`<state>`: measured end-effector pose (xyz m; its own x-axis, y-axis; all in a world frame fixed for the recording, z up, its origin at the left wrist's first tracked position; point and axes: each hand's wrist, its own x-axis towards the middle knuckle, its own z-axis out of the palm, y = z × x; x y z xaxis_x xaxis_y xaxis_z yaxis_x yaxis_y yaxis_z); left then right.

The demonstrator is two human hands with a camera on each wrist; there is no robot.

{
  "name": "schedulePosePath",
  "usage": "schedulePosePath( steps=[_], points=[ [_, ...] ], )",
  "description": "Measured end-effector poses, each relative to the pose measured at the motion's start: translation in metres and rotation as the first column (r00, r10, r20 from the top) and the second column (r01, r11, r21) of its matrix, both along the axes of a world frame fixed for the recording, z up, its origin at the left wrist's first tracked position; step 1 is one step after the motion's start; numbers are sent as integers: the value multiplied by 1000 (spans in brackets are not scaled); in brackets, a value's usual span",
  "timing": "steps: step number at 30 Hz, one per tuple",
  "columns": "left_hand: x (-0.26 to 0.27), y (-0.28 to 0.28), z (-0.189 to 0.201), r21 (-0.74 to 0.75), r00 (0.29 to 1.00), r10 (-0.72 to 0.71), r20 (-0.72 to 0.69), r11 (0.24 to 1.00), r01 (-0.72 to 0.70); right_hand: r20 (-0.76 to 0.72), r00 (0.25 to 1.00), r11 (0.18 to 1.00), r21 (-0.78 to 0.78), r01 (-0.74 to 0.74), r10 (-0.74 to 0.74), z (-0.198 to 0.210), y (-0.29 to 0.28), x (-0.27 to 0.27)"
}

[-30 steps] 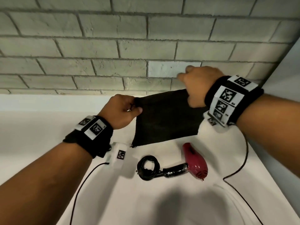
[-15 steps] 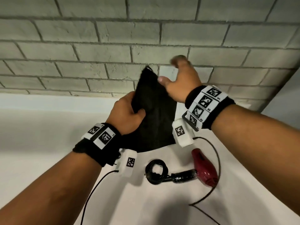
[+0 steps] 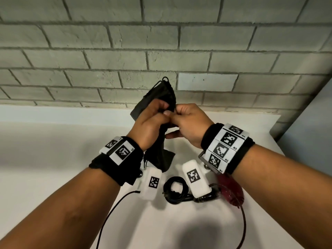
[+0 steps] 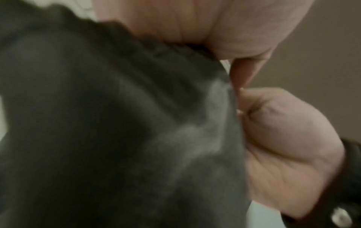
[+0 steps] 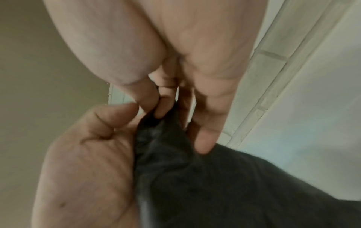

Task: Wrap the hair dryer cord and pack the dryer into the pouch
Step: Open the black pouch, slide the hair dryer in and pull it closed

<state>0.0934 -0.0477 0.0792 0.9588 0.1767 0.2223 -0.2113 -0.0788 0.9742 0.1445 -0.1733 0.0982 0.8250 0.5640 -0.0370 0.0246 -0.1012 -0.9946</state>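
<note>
The black fabric pouch (image 3: pixel 162 94) hangs bunched and upright above the table, its lower end (image 3: pixel 161 157) dangling by my left wrist. My left hand (image 3: pixel 160 114) grips its middle. My right hand (image 3: pixel 180 114) meets it there and pinches the same fabric edge, seen close up in the right wrist view as fingers (image 5: pixel 162 108) on the pouch (image 5: pixel 215 185). In the left wrist view the pouch (image 4: pixel 117 123) fills the frame. The red hair dryer (image 3: pixel 231 192) lies on the table under my right wrist, partly hidden, with its black cord coiled (image 3: pixel 176 190) by the handle.
The white table (image 3: pixel 53 159) runs back to a grey brick wall (image 3: pixel 161 51). A grey panel (image 3: pixel 314 114) stands at the right edge. Thin black cables from the wrist cameras (image 3: pixel 111 212) trail across the near table.
The pouch went from spread flat between both hands to bunched and upright. My right hand let go of its corner and came in to meet the left hand on the fabric.
</note>
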Motion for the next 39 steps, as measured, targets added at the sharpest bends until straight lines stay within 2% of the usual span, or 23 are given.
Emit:
schedulePosePath(
  steps=[2, 4, 5, 6, 7, 8, 10, 12, 13, 14, 15, 20, 22, 24, 25, 26, 28, 29, 30, 31, 33, 37, 39],
  points=[
    [1, 7, 4, -55, 993, 116, -10, 992, -117, 7, 999, 999, 23, -31, 31, -3, -5, 5],
    [2, 19, 9, -38, 974, 226, 0, 973, -226, -2, 1000, 1000, 10, -24, 24, -6, -11, 10],
    [3, 28, 11, 27, 962, 271, 33, 962, -272, -18, 1000, 1000, 1, -13, 13, -8, -14, 13],
    [4, 39, 15, 164, 945, 309, 102, 932, -323, -38, 999, 1000, -9, 1, -2, -10, -17, 16],
    [5, 50, 20, 347, 928, 320, 190, 862, -369, -63, 998, 1000, -18, 18, -19, -12, -19, 20],
    [5, 59, 27, 518, 919, 288, 268, 761, -390, -80, 996, 999, -29, 34, -36, -14, -21, 22],
    [4, 69, 45, 751, 928, 134, 349, 552, -362, -81, 994, 996, -56, 69, -73, -19, -21, 25],
    [5, 69, 60, 886, 955, 13, 296, 370, -279, -57, 994, 991, -99, 92, -98, -27, -17, 26],
    [7, 66, 65, 930, 969, 5, 248, 277, -240, -45, 994, 988, -123, 97, -103, -32, -15, 27],
    [8, 65, 66, 955, 979, 24, 202, 216, -203, -33, 994, 983, -152, 102, -109, -37, -14, 27],
    [8, 62, 66, 968, 987, 54, 149, 194, -157, -21, 993, 976, -186, 112, -118, -42, -14, 26],
    [5, 45, 41, 932, 981, 17, -194, 317, 178, 61, 974, 868, -444, 222, -218, -63, -22, 21],
    [10, 36, 24, 902, 953, 1, -303, 323, 287, 101, 969, 810, -533, 245, -226, -63, -28, 15],
    [17, 33, 6, 892, 933, -14, -359, 290, 347, 188, 978, 753, -629, 194, -95, -59, -39, 3],
    [21, 32, 0, 885, 926, -15, -377, 290, 365, 237, 970, 709, -692, 134, 47, -58, -45, -6],
    [25, 33, -7, 876, 920, -13, -391, 301, 377, 256, 944, 640, -766, 65, 211, -59, -51, -17],
    [32, 33, -15, 865, 913, -16, -409, 314, 393, 161, 875, 412, -910, -47, 456, -68, -62, -45],
    [34, 32, -18, 864, 910, -11, -415, 308, 398, 77, 862, 300, -950, -90, 501, -79, -66, -56],
    [36, 31, -20, 867, 909, -6, -417, 298, 399, -7, 864, 222, -965, -137, 503, -92, -68, -64],
    [37, 29, -22, 871, 910, -3, -415, 289, 398, -73, 872, 183, -966, -182, 483, -104, -68, -71],
    [37, 26, -27, 879, 918, -13, -396, 286, 383, -95, 891, 194, -961, -199, 445, -127, -65, -76],
    [30, 29, -37, 876, 920, -11, -391, 302, 376, 45, 914, 359, -926, -113, 404, -153, -64, -71],
    [26, 31, -41, 881, 926, -3, -378, 307, 360, 98, 931, 393, -918, -52, 351, -164, -71, -65]
  ],
)
